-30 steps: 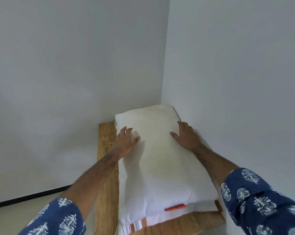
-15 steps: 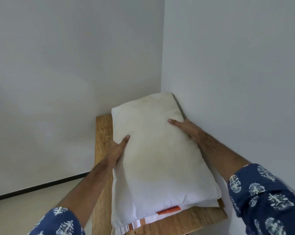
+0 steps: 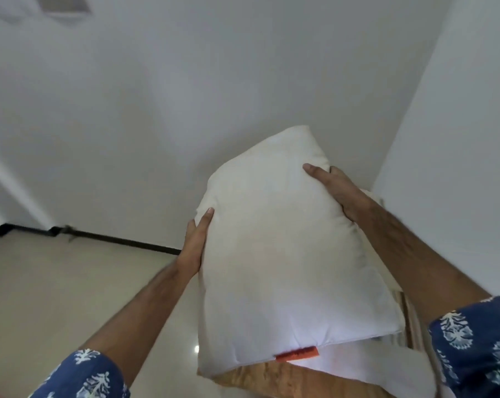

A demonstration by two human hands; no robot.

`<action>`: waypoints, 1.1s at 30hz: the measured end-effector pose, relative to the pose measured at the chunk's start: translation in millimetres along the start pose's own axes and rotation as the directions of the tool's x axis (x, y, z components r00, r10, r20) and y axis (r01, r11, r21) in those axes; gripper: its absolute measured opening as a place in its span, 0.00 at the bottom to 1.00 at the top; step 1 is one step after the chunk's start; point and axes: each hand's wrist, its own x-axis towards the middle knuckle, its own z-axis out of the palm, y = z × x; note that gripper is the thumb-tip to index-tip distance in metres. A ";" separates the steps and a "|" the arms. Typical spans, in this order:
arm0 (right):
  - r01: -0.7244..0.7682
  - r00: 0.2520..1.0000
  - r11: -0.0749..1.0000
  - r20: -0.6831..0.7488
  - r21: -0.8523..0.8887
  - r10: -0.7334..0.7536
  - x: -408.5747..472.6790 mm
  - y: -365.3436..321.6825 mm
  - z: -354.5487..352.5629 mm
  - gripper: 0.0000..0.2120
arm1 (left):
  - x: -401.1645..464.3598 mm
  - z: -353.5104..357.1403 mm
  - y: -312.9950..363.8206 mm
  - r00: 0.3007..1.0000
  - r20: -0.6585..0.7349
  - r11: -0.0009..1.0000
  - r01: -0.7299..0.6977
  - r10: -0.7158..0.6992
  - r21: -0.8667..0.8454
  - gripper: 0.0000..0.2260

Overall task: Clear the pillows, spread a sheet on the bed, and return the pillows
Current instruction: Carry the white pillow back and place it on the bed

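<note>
A white pillow [image 3: 283, 254] with a small orange tag at its near edge is lifted in front of me, held between both hands. My left hand [image 3: 195, 245] grips its left side, thumb on top and fingers hidden underneath. My right hand [image 3: 339, 191] grips its far right edge the same way. Under and behind the pillow, white and striped bedding [image 3: 398, 308] lies on a wooden surface [image 3: 283, 377], mostly hidden by the pillow.
White walls meet in a corner at the right. A pale tiled floor [image 3: 56, 297] with a black skirting line [image 3: 114, 239] spreads to the left.
Both hands slid from flat on top of the pillow to its sides and lifted it off the wooden surface, swinging it leftward. The view turned left, showing more floor.
</note>
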 end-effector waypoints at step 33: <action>0.270 -0.104 0.949 0.985 0.162 -0.139 -708.1 -26.1 828.2 0.19 | -823.7 -668.5 -124.0 -0.110 -0.985 0.931 -0.354 -0.133 -0.086 0.22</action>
